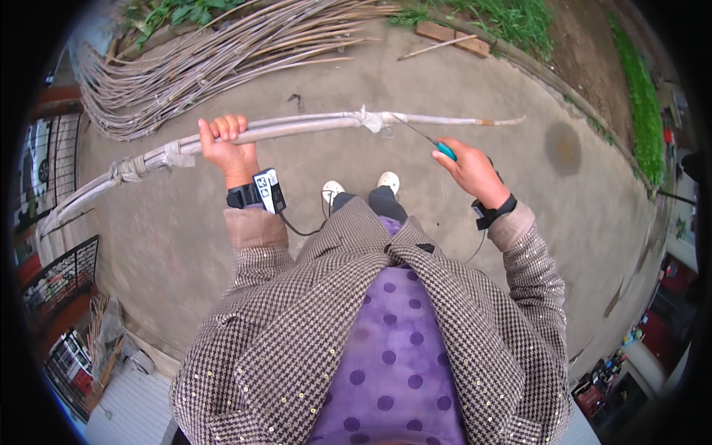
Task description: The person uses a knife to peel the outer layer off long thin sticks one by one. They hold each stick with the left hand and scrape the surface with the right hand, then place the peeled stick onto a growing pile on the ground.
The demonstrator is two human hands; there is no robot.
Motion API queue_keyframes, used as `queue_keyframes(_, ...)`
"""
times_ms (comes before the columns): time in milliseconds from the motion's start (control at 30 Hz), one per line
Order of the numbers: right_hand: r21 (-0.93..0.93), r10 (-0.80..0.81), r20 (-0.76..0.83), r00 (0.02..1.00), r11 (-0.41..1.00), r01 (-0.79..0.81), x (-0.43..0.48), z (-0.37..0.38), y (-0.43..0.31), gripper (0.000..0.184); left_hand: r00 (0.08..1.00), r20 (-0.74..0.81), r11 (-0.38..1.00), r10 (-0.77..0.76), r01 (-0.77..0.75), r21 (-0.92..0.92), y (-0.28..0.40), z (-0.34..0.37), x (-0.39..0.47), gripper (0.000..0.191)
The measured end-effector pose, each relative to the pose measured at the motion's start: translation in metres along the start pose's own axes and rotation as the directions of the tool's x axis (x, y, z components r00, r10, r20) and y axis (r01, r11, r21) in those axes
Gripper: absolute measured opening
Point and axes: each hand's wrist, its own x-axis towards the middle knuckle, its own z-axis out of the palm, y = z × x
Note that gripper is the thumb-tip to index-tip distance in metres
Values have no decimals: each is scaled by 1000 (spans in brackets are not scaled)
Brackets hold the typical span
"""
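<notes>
My left hand [225,147] is closed around a long, curved bundle of pale poles [300,127], held up across the view. Wrappings of whitish plastic film or tape bind the bundle left of that hand and at a knotted wrap [371,119] to its right. A teal-handled tool with a thin metal shaft [445,151] is in my right hand [473,169]. Its shaft points up and left, and the tip lies by the right side of the knotted wrap; whether it touches is hard to tell. One pole runs on rightward to a tapered end with a brown band.
A large pile of curved poles [222,69] lies on the concrete ground at the upper left. Bricks [453,39] with a short stick [436,48] leaning across them sit near the grassy edge. Metal railings [61,275] stand at the far left.
</notes>
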Motion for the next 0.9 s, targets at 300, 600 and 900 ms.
queue_keyframes(300, -210, -142, 535, 833, 932, 294, 146, -22, -27, 46, 1000, -17, 998, -7, 6, -58, 2, -13, 8, 40)
queue_keyframes(600, -107, -248, 731, 636, 879, 465, 198, 3, -53, 42, 999, -40, 998, 15, -18, -64, 14, -32, 15, 39)
queue_keyframes(900, -138, -226, 741, 632, 871, 473, 224, 17, -70, 45, 997, -45, 994, 55, -59, -93, 17, -50, 37, 40)
